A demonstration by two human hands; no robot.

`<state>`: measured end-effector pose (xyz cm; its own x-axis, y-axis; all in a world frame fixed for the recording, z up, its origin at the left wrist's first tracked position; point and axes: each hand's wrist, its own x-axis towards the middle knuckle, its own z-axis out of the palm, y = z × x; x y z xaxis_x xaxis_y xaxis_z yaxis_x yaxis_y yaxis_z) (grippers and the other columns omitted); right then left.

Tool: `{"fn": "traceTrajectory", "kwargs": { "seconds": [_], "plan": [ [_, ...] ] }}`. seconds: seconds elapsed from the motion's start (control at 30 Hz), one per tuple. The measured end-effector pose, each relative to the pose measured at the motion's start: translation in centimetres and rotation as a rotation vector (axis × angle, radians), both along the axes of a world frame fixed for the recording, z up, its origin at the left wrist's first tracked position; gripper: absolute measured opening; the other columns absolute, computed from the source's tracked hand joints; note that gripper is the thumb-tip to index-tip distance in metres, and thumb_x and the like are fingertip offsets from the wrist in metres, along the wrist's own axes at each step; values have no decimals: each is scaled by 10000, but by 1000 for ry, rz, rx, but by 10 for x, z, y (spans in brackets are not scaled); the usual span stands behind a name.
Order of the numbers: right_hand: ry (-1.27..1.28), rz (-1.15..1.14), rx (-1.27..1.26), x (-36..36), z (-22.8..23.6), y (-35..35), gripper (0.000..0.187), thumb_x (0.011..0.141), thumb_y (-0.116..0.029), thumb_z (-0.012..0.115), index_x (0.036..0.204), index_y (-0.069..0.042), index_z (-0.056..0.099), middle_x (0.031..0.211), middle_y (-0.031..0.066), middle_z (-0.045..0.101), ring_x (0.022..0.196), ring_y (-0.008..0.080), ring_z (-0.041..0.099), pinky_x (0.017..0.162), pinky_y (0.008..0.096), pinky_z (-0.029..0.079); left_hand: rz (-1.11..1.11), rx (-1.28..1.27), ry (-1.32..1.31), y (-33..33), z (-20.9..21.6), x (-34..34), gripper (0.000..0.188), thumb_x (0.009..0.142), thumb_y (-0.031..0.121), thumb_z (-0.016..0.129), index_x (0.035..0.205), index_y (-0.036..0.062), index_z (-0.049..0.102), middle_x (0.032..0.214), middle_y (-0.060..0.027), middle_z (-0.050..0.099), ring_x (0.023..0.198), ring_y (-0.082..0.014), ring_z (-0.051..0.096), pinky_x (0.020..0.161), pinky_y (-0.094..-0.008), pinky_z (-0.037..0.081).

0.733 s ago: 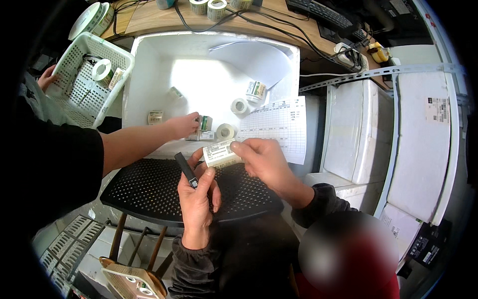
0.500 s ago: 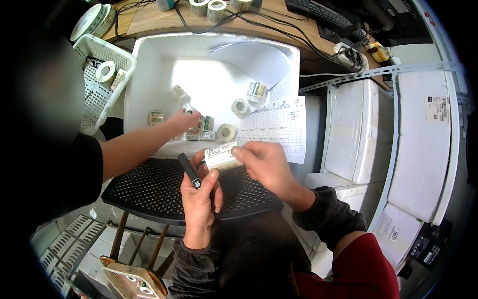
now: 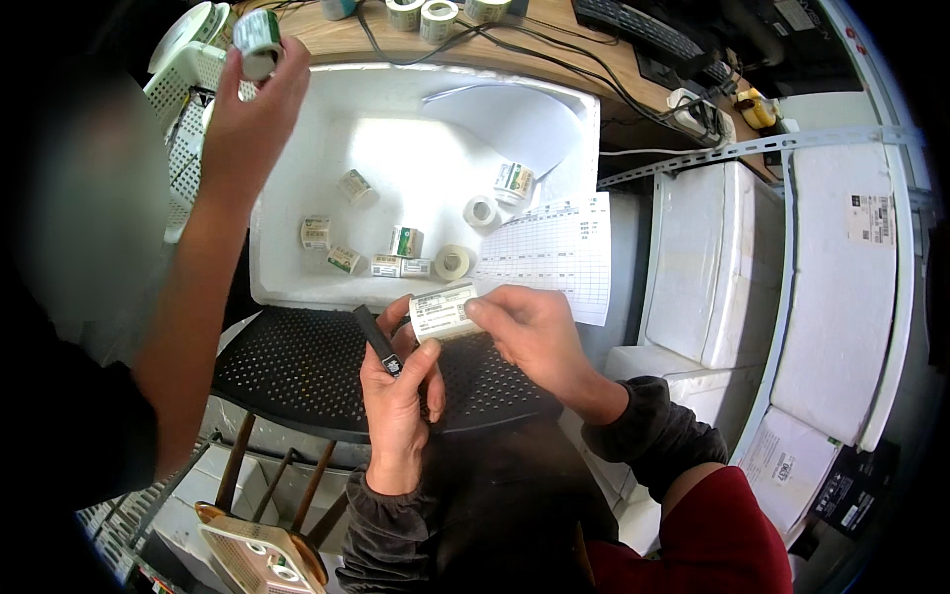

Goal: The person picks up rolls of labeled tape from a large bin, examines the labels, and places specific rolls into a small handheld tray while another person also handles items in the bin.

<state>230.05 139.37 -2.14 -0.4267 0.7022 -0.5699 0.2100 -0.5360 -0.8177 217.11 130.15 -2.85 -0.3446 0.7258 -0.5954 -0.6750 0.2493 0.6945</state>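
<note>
Between my two hands is a roll of printed labels (image 3: 442,311), its white face turned up. My left hand (image 3: 398,401) grips the roll from below with thumb and fingers, and a black marker (image 3: 377,340) is tucked in the same hand. Thumb and bent fingers of my right hand (image 3: 534,332) pinch the roll's right edge. Just beyond lies a white foam box (image 3: 297,287) holding several label rolls, among them an upright one (image 3: 452,262) close to my hands. A printed table sheet (image 3: 554,252) hangs over the box's right front side.
At the left, another person's hand (image 3: 252,119) holds up a label roll (image 3: 258,44) by a white basket (image 3: 183,79). Below my hands is a black perforated chair seat (image 3: 287,371). Cables and a keyboard (image 3: 648,35) lie on the wooden desk; foam boxes (image 3: 693,262) stand right.
The other person's hand has left the foam box with a label roll, rising toward the basket at upper left. My hands stay nearly still; the roll's label face has tilted slightly.
</note>
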Motion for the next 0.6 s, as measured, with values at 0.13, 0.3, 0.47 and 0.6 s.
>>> {"fn": "traceTrajectory", "kwargs": {
  "seconds": [0.13,0.3,0.47,0.6],
  "plan": [
    [-4,6,13,-2,-1,-1,219,884,-182,633,850,32,664,592,-33,526,522,21,417,452,204,311,18,11,-8,-1,-1,-1,476,829,66,611,1260,-13,427,908,-121,594,361,-59,407,287,-181,289],
    [-18,16,12,-3,0,-3,248,896,-204,619,831,31,660,568,-34,506,516,23,420,451,205,315,32,-14,18,-3,0,-1,466,822,66,621,1242,-19,438,875,-112,606,349,-57,394,288,-183,271],
    [-11,8,2,-3,-7,-6,285,907,-228,606,794,30,645,554,-31,492,491,27,413,431,211,311,34,-23,28,-4,-2,-1,445,821,65,620,1222,-19,447,852,-95,597,350,-54,390,291,-184,265],
    [-1,12,15,-2,-8,-6,304,914,-238,596,777,31,631,553,-28,487,473,32,409,419,213,310,38,-21,-6,-4,-2,-2,457,812,39,628,1224,-4,433,927,-117,591,369,-61,414,296,-185,279]
  ]
}}
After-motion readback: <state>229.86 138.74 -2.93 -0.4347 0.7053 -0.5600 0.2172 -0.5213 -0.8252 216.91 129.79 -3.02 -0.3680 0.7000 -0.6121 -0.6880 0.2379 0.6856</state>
